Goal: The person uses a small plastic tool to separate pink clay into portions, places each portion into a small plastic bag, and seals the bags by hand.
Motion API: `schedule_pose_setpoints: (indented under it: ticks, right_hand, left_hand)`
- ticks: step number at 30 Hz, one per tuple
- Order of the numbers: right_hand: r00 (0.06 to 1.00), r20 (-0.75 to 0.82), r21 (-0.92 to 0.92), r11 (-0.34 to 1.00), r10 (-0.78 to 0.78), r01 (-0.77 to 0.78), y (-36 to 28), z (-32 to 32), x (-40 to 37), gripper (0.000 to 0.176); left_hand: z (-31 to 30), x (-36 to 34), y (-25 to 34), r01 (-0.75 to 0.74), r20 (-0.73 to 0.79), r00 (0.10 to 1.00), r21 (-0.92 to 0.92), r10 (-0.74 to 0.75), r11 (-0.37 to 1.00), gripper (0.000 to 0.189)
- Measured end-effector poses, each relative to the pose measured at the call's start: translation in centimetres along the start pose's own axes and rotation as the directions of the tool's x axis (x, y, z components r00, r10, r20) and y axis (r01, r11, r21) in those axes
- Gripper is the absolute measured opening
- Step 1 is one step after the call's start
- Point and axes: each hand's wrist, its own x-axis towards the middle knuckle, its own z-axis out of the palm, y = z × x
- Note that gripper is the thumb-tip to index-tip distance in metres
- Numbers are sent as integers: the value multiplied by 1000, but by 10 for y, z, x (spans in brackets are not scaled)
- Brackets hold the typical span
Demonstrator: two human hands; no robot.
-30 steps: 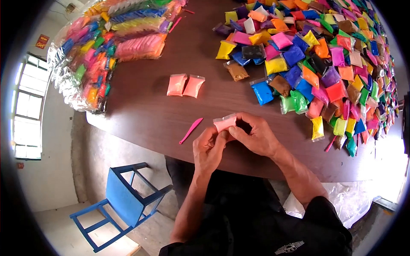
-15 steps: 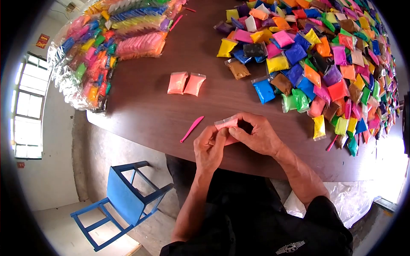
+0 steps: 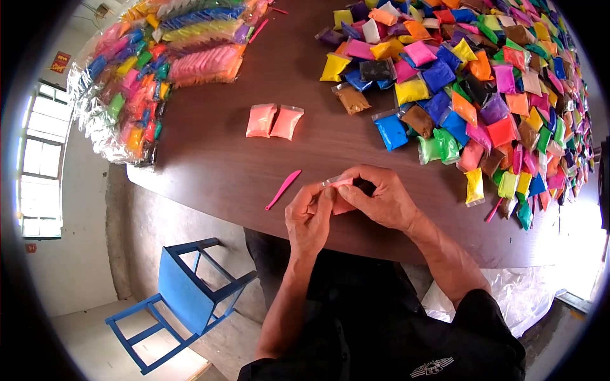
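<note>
Near the table's front edge, my left hand and my right hand pinch a small salmon-pink packet between them. Its clear top strip shows between the fingertips, and part of the packet is hidden by the fingers. To the left of my left hand a pink plastic knife lies on the brown table. Beyond it, two salmon-pink packets lie side by side, flat on the tabletop.
A big heap of multicoloured packets covers the table's right side. Clear bags of packets are stacked at the left back. A blue chair stands on the floor at the left. Clear plastic lies below the table at the right.
The packet between my hands has tilted, and more of its body shows below the fingers. The whole view has shifted slightly.
</note>
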Motion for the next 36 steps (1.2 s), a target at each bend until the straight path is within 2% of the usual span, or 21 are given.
schedule_pose_setpoints:
  ticks: [8,12,14,15,17,19,23,25,28,29,31,33,34,36]
  right_hand:
    - [1000,-23,-17,1000,8,-8,8,-2,0,13]
    - [1000,-21,12,1000,7,-7,11,0,0,12]
    - [998,-7,-135,989,-63,62,11,0,1,12]
    - [998,-7,-134,989,-63,61,10,1,1,12]
    - [998,-33,-67,997,-50,48,7,2,1,12]
    - [998,-56,-45,999,-21,19,5,2,0,12]
    - [991,-133,69,997,30,-21,14,-1,2,13]
    - [992,-120,71,997,29,-21,11,-1,2,15]
    - [996,-82,39,999,30,-27,6,0,2,18]
    - [998,-58,5,999,32,-31,4,0,2,19]
    - [998,-55,-17,1000,-5,4,3,1,2,21]
    - [998,-57,-39,999,-39,37,3,0,2,22]
    - [999,-48,4,1000,3,-3,4,-1,2,22]
    - [998,-46,39,998,47,-46,5,-3,2,23]
  left_hand:
    - [3,0,5,11,-13,1000,-19,-11,1000,12]
    - [1,0,-9,-38,-21,999,19,39,999,10]
    - [1,0,-12,-59,-35,998,11,59,998,9]
    - [0,0,-13,-61,-39,997,21,62,998,10]
    - [1,-1,-11,-63,-40,997,32,64,998,10]
    - [5,0,0,-5,-44,999,2,5,1000,10]
    - [8,2,6,-36,-34,999,34,38,999,12]
    - [0,1,-2,-25,73,997,72,19,997,12]
    - [-4,0,-10,-55,72,996,159,44,986,12]
    - [-2,0,-11,-54,72,996,159,43,986,12]
    - [7,0,-9,-24,-41,999,-58,21,998,11]
    - [1,-1,-8,-10,-6,1000,-9,10,1000,12]
    - [-2,0,-8,0,26,1000,42,-2,999,13]
    - [1,2,-6,13,34,999,-3,-12,1000,14]
